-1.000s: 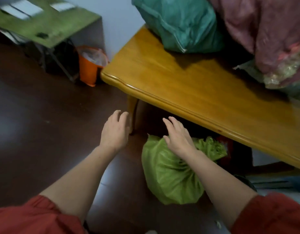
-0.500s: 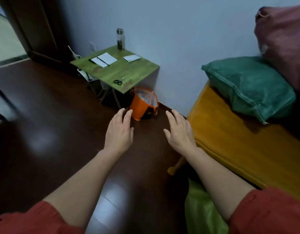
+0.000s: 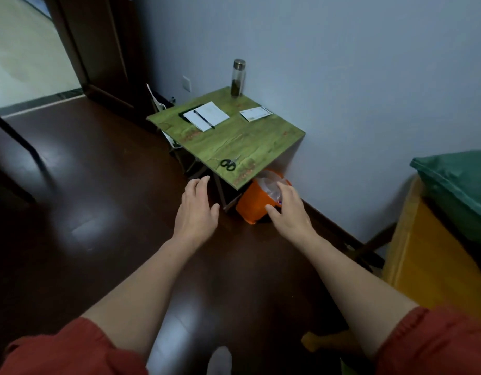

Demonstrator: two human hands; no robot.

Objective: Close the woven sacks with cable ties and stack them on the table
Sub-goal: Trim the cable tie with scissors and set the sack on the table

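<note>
Hands: left hand (image 3: 197, 212), right hand (image 3: 288, 212) empty, fingers relaxed and apart;
Sack: dark green woven sack (image 3: 458, 190) on yellow wooden table (image 3: 423, 255), far end;
Bin: orange plastic bin (image 3: 250, 207), clear liner (image 3: 269, 185) inside, under green desk (image 3: 234, 142) corner

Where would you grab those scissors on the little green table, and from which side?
Take the scissors by their black loop handles, reaching down from above at the near edge of the green table. They lie flat close to that edge, loops turned toward the person and the thin blades pointing away, so the loops are probably the nearest and safest part.
</note>
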